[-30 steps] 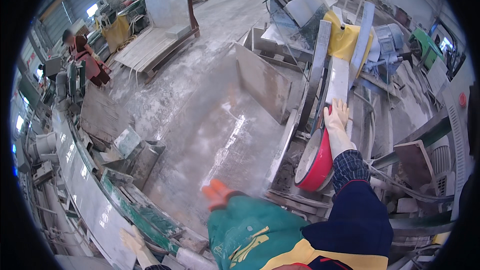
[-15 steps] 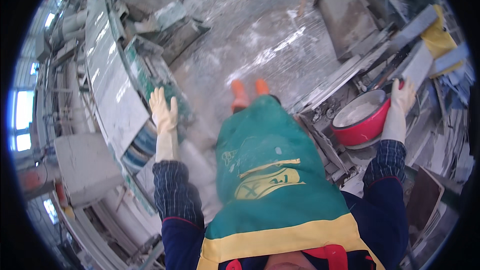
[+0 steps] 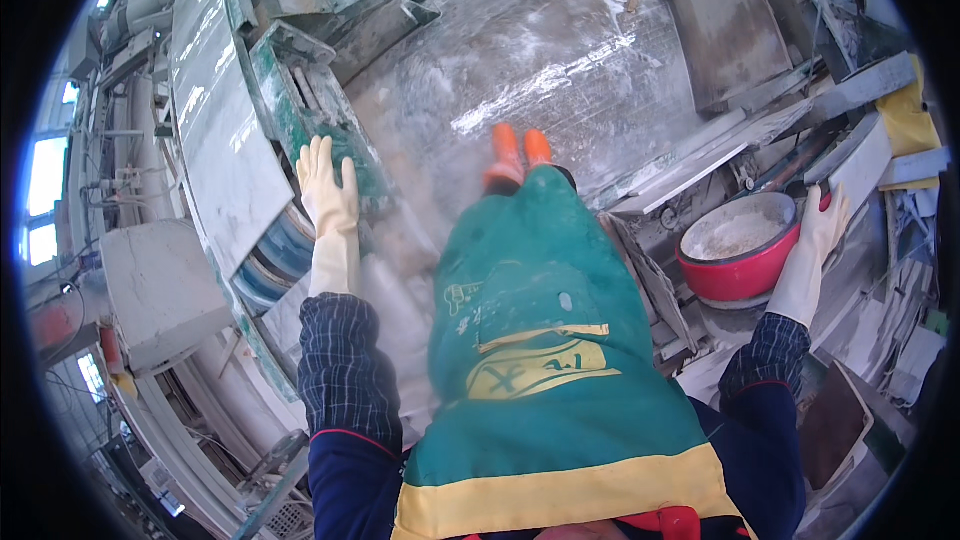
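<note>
Red tub [image 3: 738, 278], right: probably stiff, heavy; best lifted by rim. Right hand [image 3: 826, 224] curls round red knob [image 3: 825, 202]; left hand [image 3: 332, 198] spread.

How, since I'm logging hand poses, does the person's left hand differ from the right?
The left hand has its fingers extended and holds nothing, while the right hand has bent fingers at a small red part.
The left hand appears nearest the green frame; the right hand is beside the red round pan.
Both wear cream gloves.
</note>
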`<state>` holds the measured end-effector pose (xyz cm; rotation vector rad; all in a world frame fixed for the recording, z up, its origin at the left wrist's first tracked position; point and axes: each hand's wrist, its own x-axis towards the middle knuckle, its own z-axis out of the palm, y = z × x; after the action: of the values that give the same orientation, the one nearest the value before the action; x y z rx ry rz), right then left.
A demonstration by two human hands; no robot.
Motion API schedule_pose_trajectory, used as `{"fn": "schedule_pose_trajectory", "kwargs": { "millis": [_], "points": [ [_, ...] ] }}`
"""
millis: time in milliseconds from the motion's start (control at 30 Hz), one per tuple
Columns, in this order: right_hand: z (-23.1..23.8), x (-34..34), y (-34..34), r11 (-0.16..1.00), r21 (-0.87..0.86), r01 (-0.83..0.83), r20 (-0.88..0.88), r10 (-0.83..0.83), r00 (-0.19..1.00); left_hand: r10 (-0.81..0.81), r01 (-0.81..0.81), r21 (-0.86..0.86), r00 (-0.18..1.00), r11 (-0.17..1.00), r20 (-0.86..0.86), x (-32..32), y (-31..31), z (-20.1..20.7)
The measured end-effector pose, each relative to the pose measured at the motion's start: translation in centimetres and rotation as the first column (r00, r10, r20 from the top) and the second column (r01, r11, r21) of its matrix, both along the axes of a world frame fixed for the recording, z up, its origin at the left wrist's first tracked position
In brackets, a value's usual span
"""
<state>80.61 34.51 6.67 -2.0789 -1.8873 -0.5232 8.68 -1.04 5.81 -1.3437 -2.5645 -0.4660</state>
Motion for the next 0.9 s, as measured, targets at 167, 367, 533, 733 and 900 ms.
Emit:
{"fn": "schedule_pose_trajectory", "kwargs": {
  "millis": [167, 367, 533, 733, 900],
  "points": [
    [0.1, 0.0, -0.2, 0.999, -0.048, 0.009, -0.009, -0.009, 1.000, 0.010, -0.010, 0.030, 1.000, 0.999, 0.004, 0.1, -0.1, 0.0],
    [-0.1, -0.2, -0.9, 0.999, -0.040, 0.013, -0.010, -0.013, 1.000, 0.009, -0.009, 0.040, 1.000, 0.999, 0.005, 0.3, 0.1, 0.3],
    [0.7, -0.9, -1.6, 0.998, -0.065, -0.003, -0.014, 0.002, 1.000, 0.001, -0.002, 0.060, 1.000, 0.998, 0.019, 0.4, 0.1, 0.4],
    [1.6, -2.6, -2.8, 0.997, -0.075, 0.002, -0.029, -0.004, 1.000, 0.017, -0.020, 0.070, 0.999, 0.997, 0.049, 0.6, 0.2, 0.7],
    [2.1, -3.7, -3.5, 0.995, -0.094, 0.031, 0.048, -0.026, 0.998, 0.030, -0.033, 0.063, 0.998, 0.997, 0.052, 0.3, -0.1, 0.4]
  ]
}}
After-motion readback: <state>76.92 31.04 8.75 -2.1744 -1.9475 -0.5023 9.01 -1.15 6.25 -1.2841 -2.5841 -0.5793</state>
